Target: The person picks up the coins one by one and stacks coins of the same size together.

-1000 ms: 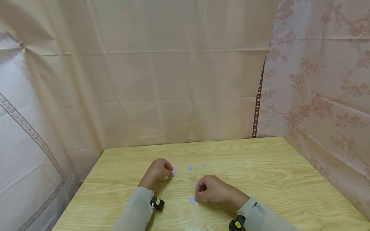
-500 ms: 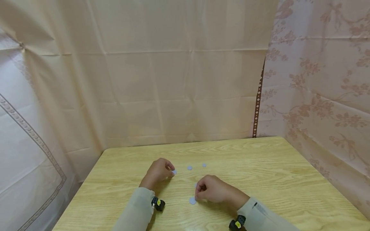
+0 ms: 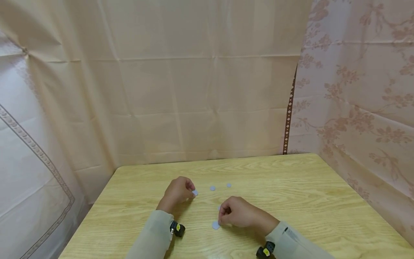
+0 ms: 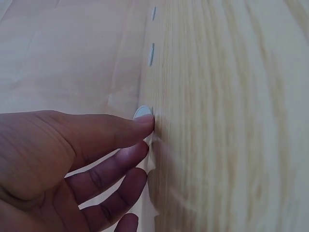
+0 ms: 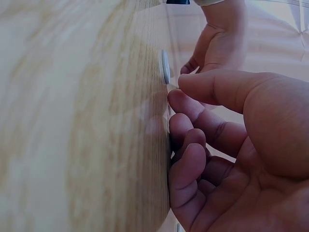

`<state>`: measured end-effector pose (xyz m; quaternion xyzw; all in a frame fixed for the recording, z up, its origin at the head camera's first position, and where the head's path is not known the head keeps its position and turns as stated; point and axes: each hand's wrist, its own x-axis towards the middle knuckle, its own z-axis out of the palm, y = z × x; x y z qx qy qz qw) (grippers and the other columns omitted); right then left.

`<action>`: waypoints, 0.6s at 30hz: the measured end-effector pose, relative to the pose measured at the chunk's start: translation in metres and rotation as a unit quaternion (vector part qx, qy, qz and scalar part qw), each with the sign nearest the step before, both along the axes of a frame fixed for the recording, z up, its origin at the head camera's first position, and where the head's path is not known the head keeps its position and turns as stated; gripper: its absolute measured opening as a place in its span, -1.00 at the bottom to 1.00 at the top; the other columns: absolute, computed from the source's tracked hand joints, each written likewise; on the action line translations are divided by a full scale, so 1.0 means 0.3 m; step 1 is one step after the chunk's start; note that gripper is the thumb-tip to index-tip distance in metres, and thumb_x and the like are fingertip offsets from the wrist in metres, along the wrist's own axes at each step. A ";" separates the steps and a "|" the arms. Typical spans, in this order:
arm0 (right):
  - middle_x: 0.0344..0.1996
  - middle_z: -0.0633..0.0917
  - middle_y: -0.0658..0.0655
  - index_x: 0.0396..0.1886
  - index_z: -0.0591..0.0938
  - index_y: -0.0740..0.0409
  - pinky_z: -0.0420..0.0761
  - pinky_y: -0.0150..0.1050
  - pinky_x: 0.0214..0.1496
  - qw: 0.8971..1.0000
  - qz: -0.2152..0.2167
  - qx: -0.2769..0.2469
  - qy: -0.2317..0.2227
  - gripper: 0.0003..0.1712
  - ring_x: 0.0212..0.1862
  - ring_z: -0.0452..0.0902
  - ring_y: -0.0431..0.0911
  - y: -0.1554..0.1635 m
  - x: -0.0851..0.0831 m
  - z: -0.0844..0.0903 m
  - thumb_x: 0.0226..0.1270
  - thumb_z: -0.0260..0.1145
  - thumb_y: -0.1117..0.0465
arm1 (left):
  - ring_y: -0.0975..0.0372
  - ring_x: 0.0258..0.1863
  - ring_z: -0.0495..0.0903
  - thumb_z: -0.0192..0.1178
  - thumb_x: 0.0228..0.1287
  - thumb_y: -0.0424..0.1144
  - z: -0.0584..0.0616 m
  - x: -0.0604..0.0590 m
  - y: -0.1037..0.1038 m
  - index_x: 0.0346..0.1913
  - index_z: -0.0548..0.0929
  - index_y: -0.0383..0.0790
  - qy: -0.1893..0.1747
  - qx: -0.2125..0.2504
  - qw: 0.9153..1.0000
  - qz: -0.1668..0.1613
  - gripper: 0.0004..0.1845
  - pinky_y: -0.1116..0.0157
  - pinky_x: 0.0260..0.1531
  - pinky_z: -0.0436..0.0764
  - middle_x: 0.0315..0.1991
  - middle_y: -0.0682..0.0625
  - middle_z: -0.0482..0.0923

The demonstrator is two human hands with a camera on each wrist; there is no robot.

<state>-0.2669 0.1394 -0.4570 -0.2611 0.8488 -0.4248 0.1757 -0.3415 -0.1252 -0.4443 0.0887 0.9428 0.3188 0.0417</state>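
Note:
Several small white discs lie on the wood-grain table [image 3: 291,201]. At the left end of the back row, my left hand [image 3: 177,192] pinches one disc [image 4: 143,112] between thumb and index finger; it tilts up behind the thumb tip in the left wrist view. My right hand [image 3: 239,212] rests low over the table with its fingers loosely bent. Its fingertips are at the right edge of a near disc [image 3: 215,225], which lies flat in the right wrist view. Nothing shows between that thumb and index finger. Another disc [image 3: 219,207] is mostly hidden behind the right hand.
Two more discs, a middle one [image 3: 212,188] and a farther one [image 3: 229,185], lie to the right of the left hand. A beige curtain [image 3: 194,90] hangs along the table's back edge, and a floral cloth [image 3: 365,100] hangs at the right.
My left hand has shifted very slightly to the right, its fingers a little farther over the disc. The right hand and the other discs look unmoved.

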 end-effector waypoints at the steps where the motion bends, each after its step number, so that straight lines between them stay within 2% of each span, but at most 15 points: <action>1: -0.55 0.67 -0.10 -0.42 0.76 0.00 0.39 -0.39 -0.54 1.000 0.000 0.000 0.000 -0.86 -0.58 0.39 -0.27 0.001 0.000 0.000 0.39 0.44 0.17 | 0.19 -0.41 0.53 0.57 0.06 -0.33 0.002 0.001 0.002 -0.33 0.71 -0.14 0.000 0.000 1.000 0.001 -0.80 0.26 -0.40 0.48 -0.42 0.05 0.61; 7: -0.54 0.68 -0.08 -0.41 0.76 0.01 0.40 -0.39 -0.54 1.000 0.000 0.000 -0.005 -0.86 -0.58 0.40 -0.27 0.003 -0.002 0.009 0.39 0.43 0.18 | 0.18 -0.40 0.54 0.57 0.08 -0.31 0.005 0.000 0.007 -0.33 0.70 -0.11 -0.004 0.000 1.000 0.000 -0.80 0.25 -0.40 0.49 -0.40 0.04 0.62; 18: -0.52 0.68 -0.06 -0.41 0.77 0.02 0.42 -0.38 -0.52 1.000 0.001 -0.005 -0.009 -0.86 -0.56 0.40 -0.26 0.001 0.003 0.008 0.39 0.44 0.18 | 0.18 -0.42 0.58 0.49 0.13 -0.36 -0.008 0.003 0.001 -0.35 0.73 -0.14 -0.017 0.047 0.998 -0.042 -0.88 0.27 -0.44 0.55 -0.41 0.04 0.66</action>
